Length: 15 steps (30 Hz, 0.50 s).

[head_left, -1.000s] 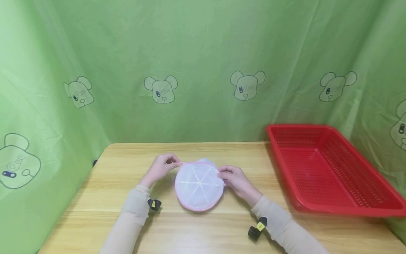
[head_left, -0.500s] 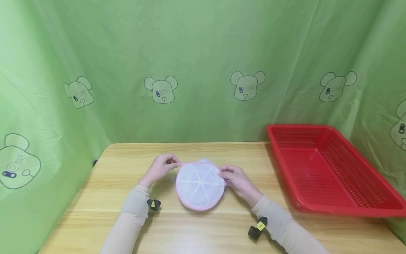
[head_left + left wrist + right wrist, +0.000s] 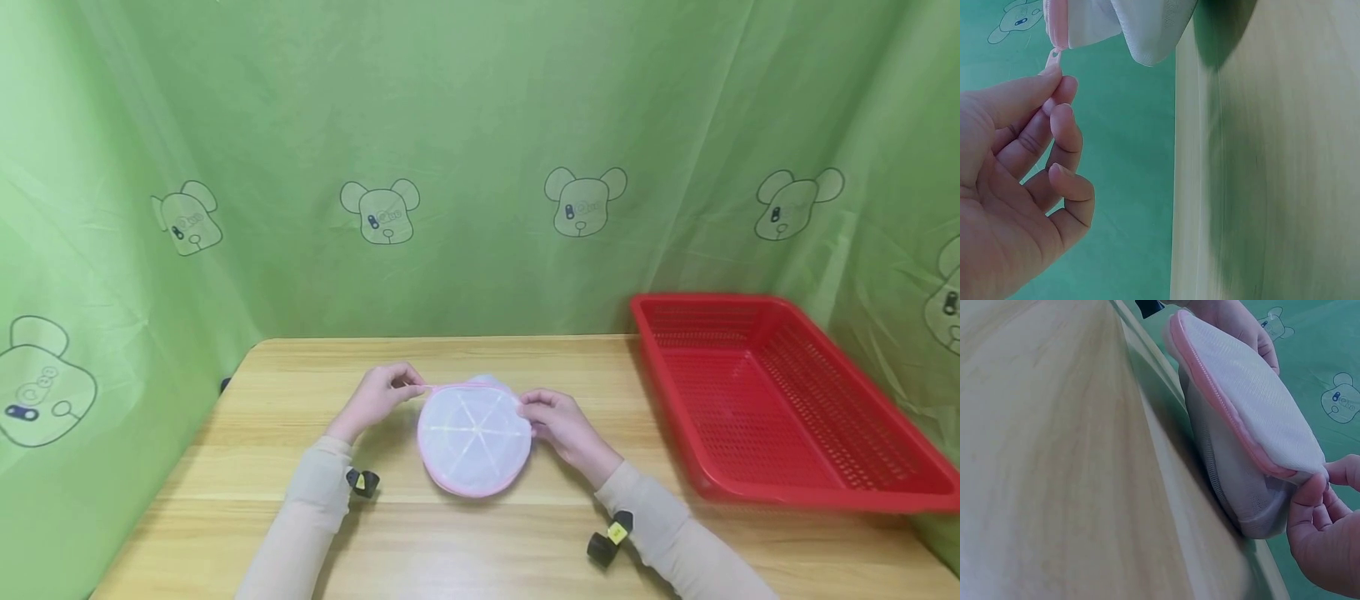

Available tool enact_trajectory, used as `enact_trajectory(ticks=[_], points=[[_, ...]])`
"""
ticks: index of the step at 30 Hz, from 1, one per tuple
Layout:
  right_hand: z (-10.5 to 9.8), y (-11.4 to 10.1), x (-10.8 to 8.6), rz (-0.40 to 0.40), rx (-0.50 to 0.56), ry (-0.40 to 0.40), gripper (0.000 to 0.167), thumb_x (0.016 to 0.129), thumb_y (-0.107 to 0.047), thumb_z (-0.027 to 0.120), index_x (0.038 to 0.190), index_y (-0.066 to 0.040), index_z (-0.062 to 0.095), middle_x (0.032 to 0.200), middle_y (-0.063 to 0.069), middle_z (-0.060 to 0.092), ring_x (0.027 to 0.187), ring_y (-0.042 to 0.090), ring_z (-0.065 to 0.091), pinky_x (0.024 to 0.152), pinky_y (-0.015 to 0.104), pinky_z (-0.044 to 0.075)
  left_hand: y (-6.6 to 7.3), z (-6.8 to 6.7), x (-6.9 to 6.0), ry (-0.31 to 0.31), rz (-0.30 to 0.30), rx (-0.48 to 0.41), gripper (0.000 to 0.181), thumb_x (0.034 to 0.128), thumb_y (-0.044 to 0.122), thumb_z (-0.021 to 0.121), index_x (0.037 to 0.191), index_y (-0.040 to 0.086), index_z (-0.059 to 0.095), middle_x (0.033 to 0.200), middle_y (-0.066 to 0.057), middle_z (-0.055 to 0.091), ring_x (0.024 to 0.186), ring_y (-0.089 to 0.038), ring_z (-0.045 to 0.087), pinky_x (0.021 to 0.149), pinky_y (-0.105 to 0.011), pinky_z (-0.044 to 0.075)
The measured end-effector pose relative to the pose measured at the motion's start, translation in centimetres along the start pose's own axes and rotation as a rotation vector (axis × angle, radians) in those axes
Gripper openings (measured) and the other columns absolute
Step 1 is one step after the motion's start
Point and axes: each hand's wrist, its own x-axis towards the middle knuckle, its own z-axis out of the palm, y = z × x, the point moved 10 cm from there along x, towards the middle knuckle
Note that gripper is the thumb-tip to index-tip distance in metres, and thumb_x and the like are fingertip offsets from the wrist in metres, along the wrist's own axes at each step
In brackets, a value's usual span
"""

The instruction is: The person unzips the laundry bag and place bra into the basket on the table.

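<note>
A: Where is the white bag (image 3: 475,446)?
B: In the middle, between the two hands, over the table (image 3: 420,550). I can't tell if its bottom touches the wood.
A: What does it look like?
B: Its round top has a pink zip (image 3: 1229,419) at the edge. Pale lines cross on it like a wheel.
A: What is the left hand (image 3: 380,400) doing?
B: Its thumb and pointing finger pinch the tiny pink zip pull (image 3: 1054,59). They are tight together, and the other fingers (image 3: 1075,194) are bent.
A: And the right hand (image 3: 564,423)?
B: Its fingers pinch the rim of the bag, close to where the pink strip ends.
A: What's that big red thing?
B: A red basket (image 3: 731,408) with lots of holes. It sits on the right, well apart from the bag.
A: And behind?
B: A green cloth (image 3: 480,100) with animal faces (image 3: 582,208) on it.
</note>
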Motion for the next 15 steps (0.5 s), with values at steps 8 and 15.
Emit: enact_trajectory(ticks=[8, 15], points=[[-0.43, -0.30, -0.10, -0.008, 0.027, 0.028, 0.012, 0.087, 0.002, 0.062, 0.099, 0.001, 0.059, 0.081, -0.002, 0.061, 0.063, 0.006, 0.056, 0.057, 0.018, 0.049, 0.03, -0.10, 0.01, -0.008, 0.007, 0.000, 0.006, 0.0886, 0.017, 0.069, 0.092, 0.012, 0.069, 0.090, -0.005, 0.070, 0.083, -0.015, 0.060, 0.076, -0.029, 0.051], [-0.50, -0.65, -0.26, -0.011, 0.040, 0.037, 0.011, 0.088, 0.002, 0.062, 0.099, 0.001, 0.059, 0.081, -0.003, 0.060, 0.063, 0.005, 0.056, 0.057, 0.017, 0.050, 0.04, -0.27, 0.01, -0.010, 0.010, 0.000, 0.006, 0.0886, 0.016, 0.069, 0.091, 0.011, 0.069, 0.089, -0.005, 0.070, 0.082, -0.015, 0.060, 0.074, -0.029, 0.052]])
